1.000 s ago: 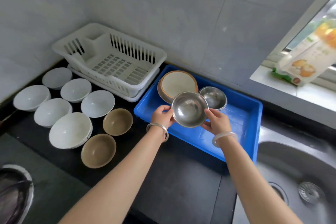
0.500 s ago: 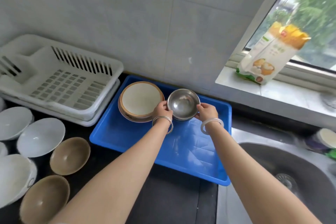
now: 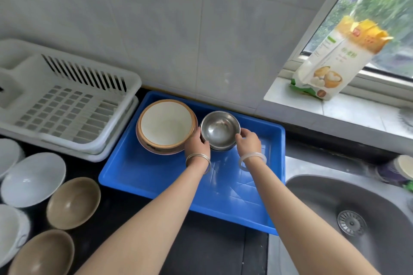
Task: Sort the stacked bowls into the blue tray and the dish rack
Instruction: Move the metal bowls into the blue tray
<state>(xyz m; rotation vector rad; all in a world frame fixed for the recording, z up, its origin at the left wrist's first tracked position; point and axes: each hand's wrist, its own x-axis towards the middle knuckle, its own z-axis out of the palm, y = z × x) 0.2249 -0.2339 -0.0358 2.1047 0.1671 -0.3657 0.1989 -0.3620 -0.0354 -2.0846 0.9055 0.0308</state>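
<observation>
Both hands are on it: the left hand [image 3: 197,143] curls its fingers round the left rim of the steel bowl [image 3: 220,129], and the right hand [image 3: 248,140] pinches the right rim, thumb near, fingertips over the edge, a two-sided grip. Both forearms reach forward side by side, wrists almost level, a silver bangle [image 3: 198,159] on the left and a pale one [image 3: 252,159] on the right. The steel bowl sits nested on more steel rims in the far part of the blue tray [image 3: 138,176], just beside a big cream bowl [image 3: 165,125] with a brown rim. Left of the tray stands the white dish rack [image 3: 67,105]. Nearer on the dark tabletop [image 3: 212,252] sit white bowls [image 3: 33,178] and brown bowls [image 3: 73,203], open side up. The sink [image 3: 324,196] lies to the right.
</observation>
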